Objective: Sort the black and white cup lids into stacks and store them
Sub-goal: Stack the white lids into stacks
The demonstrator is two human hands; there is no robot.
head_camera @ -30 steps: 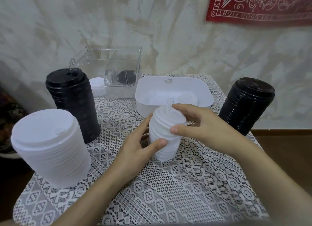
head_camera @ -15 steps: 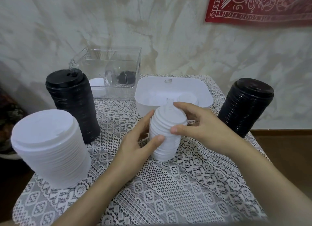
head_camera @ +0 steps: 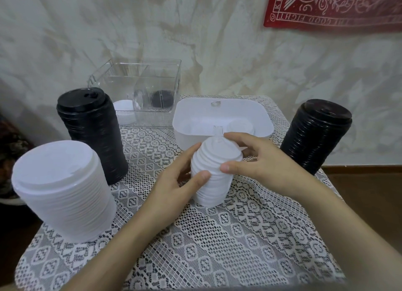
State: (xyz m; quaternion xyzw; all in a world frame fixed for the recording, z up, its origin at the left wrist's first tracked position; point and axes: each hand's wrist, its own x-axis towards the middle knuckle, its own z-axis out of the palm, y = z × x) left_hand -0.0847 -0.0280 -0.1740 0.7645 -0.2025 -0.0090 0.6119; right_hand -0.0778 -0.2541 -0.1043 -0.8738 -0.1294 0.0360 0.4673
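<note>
Step in hand (judged): squaring-up of small white lid stack (head_camera: 214, 173), standing on desk (head_camera: 217, 236) at centre, just near of white bin (head_camera: 221, 107). L hand (head_camera: 174, 186) grip: thumb + fingers curled round stack's left flank at mid-height. R hand (head_camera: 265, 164) grip: thumb pressed on near side of upper lids, fingers curled over far top edge. Stack seen uneven, upper lids offset vs. lower ones, so judged not ready to be lifted as one. Next move (judged): lids to be pressed into line, then stack to be carried w/ both hands, either onto large white stack (head_camera: 63, 190) at near left or into bin; which one cannot be told. Support from below is needed, else lower lids may be shed. Room: open lace cloth on near side, ample. Far side tight, bin wall just beyond R fingers. Tall black stack (head_camera: 93, 134) at left, well apart from L hand. Second black stack (head_camera: 315, 136) at right, close to desk's right edge and near R wrist, so elbow swing should be kept small. Clear box (head_camera: 139, 81) at far left, few lids inside. Large white stack is set close to near-left desk edge, so any placing there should be gentle.
</note>
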